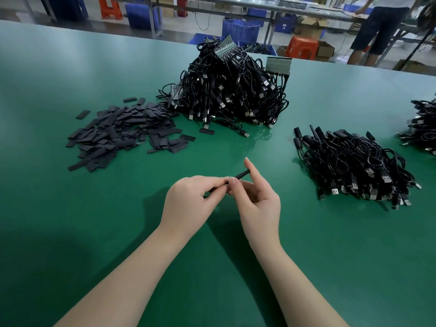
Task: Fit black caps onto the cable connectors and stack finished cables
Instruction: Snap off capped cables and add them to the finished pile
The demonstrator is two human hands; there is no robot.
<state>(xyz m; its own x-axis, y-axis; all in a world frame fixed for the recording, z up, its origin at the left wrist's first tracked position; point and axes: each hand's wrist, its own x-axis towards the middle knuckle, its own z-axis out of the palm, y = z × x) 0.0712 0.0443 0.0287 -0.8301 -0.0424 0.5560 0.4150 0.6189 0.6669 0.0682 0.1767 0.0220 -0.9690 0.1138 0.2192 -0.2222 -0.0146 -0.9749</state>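
Observation:
Above the green table [70, 220], both hands meet at the centre on one thin black cap [241, 174]. My left hand [188, 204] pinches its near end with curled fingers. My right hand [254, 199] pinches the cap between thumb and fingers, with the index finger raised. A loose heap of flat black caps [122, 133] lies to the left. A tall tangle of black USB cables [231, 90] with small circuit boards stands behind. A lower stack of capped cables [354, 166] lies to the right.
Another cable pile [422, 128] sits at the table's right edge. Beyond the far edge are blue crates [240, 29], orange stools [302, 47], cardboard boxes and a person [377, 29] standing at another bench.

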